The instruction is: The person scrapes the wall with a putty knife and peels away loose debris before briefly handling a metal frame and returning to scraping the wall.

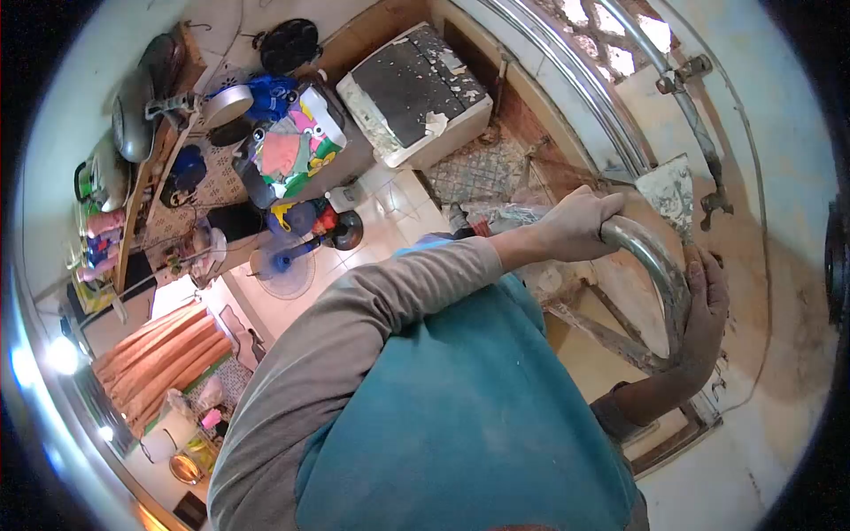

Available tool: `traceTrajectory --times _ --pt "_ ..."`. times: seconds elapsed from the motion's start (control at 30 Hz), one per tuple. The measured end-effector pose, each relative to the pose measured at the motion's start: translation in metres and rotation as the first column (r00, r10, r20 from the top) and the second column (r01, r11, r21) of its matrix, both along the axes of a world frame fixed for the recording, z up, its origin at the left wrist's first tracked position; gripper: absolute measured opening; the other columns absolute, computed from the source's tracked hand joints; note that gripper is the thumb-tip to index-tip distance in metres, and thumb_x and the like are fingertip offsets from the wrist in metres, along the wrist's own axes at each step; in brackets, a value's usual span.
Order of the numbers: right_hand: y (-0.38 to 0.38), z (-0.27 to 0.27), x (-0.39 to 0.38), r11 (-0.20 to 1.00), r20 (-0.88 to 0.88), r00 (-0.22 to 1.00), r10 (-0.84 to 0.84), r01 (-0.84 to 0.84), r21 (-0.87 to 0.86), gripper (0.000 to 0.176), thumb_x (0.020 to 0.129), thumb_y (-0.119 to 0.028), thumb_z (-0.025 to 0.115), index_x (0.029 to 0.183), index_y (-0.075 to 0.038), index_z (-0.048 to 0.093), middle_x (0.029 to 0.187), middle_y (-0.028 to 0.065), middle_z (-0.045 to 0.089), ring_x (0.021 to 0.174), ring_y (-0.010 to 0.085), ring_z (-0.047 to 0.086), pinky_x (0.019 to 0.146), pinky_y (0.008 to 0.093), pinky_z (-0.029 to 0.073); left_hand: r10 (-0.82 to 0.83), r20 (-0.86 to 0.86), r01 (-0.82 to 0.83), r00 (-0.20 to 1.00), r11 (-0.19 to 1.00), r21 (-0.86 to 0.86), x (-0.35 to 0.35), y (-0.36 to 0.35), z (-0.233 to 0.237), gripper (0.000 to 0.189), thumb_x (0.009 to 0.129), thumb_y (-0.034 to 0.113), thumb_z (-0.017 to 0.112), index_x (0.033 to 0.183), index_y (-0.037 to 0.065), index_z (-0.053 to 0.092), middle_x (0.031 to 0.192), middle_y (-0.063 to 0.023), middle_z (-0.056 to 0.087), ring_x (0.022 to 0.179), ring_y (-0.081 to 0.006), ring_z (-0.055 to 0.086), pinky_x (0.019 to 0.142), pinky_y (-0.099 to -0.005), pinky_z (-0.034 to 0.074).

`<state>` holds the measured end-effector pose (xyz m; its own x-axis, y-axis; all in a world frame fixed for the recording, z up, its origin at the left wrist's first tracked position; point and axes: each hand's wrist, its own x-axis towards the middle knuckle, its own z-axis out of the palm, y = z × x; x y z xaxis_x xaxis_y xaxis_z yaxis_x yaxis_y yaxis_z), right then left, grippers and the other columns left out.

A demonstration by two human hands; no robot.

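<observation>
A bent, shiny metal pipe (651,261) curves down in front of me on the right side of the view. My left hand (580,224), at the end of a grey sleeve stretched across my teal shirt, is closed around the pipe's upper end. Lower down, my right hand (704,305) wraps the outer side of the bend, its fingers pointing up. Part of its grip is hidden behind the metal. Just above the bend, a mottled whitish plate (668,190) lies against the wall.
Long metal rails (575,80) and a pipe with a tap (713,199) run along the wall. A white box with a peeling dark top (412,84) stands at the back. To the left are a blue fan (283,261), a tub of cloths (297,146) and a wooden shelf (146,168).
</observation>
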<state>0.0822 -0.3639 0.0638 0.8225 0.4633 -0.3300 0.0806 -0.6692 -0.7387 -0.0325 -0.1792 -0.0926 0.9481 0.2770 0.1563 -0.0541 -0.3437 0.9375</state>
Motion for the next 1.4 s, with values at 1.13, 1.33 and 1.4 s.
traceTrajectory --times 1.13,1.33,1.4 --pt "-0.052 -0.030 0.020 0.688 0.506 0.498 0.705 -0.304 -0.659 0.053 0.092 -0.019 0.069 0.140 -0.002 0.056 0.149 0.0197 0.050 0.139 0.0424 0.044 0.118 0.0512 0.036 -0.087 -0.210 0.106 0.974 0.991 0.083 0.002 0.003 0.016 0.030 0.082 0.021 0.073 0.103 0.008 0.055 0.079 -0.0131 0.069 0.084 -0.0376 0.069 0.086 -0.0485 0.045" --pt "-0.018 -0.005 0.008 0.631 0.419 0.547 0.725 -0.281 -0.723 0.043 0.097 -0.019 0.064 0.136 -0.002 0.061 0.141 0.0185 0.058 0.130 0.0347 0.055 0.113 0.0426 0.041 -0.062 -0.179 0.098 0.982 0.976 0.196 0.012 0.002 0.018 0.023 0.074 0.020 0.075 0.092 0.011 0.067 0.080 -0.0140 0.071 0.081 -0.0347 0.072 0.071 -0.0492 0.054" --pt "0.011 0.009 0.001 0.974 0.002 0.999 0.040 -0.039 -0.223 0.036 0.101 -0.021 0.061 0.130 -0.002 0.065 0.128 0.0155 0.065 0.118 0.0271 0.061 0.110 0.0377 0.042 -0.057 -0.207 0.100 0.977 0.974 0.203 0.008 0.007 0.034 0.024 0.073 0.020 0.075 0.094 0.011 0.069 0.081 -0.0134 0.071 0.081 -0.0347 0.072 0.071 -0.0483 0.055"
